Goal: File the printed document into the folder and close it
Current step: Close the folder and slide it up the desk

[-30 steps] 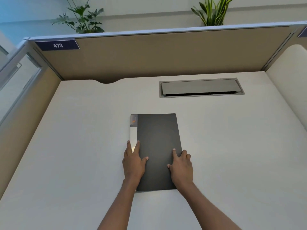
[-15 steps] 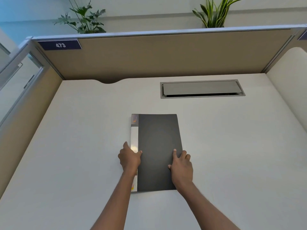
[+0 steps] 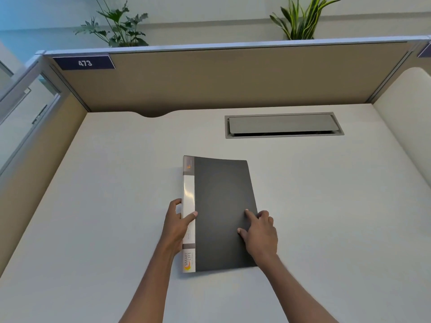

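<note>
A dark grey folder [image 3: 221, 201] with a white labelled spine lies closed on the white desk [image 3: 326, 206], its spine side raised a little off the surface. My left hand [image 3: 178, 226] grips the spine from the left, thumb on top and fingers underneath. At the folder's right edge my right hand [image 3: 260, 234] holds the cover, index finger and thumb pressed flat on it. No printed document shows outside the folder.
A grey cable hatch [image 3: 283, 124] is set into the desk at the back right. Tan partition walls [image 3: 233, 78] with a "473" label [image 3: 85, 63] close off the back and left. Two plants stand behind the partition. A rounded white panel rises on the right.
My left hand slid off the cover to the spine and gripped it, tilting the spine side up. My right hand stayed at the right edge, fingers now curled with the index pointing.
</note>
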